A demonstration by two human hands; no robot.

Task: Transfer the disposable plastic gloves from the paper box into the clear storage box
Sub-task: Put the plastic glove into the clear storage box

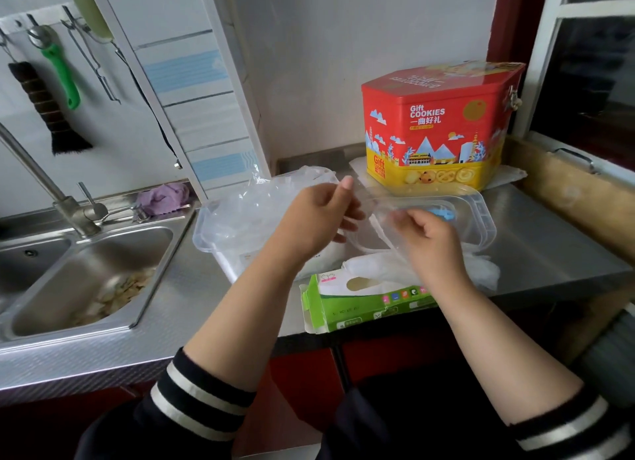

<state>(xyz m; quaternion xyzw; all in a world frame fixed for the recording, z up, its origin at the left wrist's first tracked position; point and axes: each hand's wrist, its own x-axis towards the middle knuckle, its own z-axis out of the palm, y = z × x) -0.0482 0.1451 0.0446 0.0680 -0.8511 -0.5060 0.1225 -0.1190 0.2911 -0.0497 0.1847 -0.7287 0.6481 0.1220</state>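
A clear glove (369,205) is held up between both hands over the steel counter (536,253).
The left hand (311,224) and right hand (429,239) are pinched shut on the glove's edges. More gloves (481,270) are spilled from the green paper box (364,303) at the counter edge; others are piled in the storage box (220,239), beside its lid (481,215) and a cookie tin (436,126).

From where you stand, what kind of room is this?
Most likely a home kitchen: a stainless steel sink with a tap is set into the metal counter, and a brush hangs on the tiled wall.
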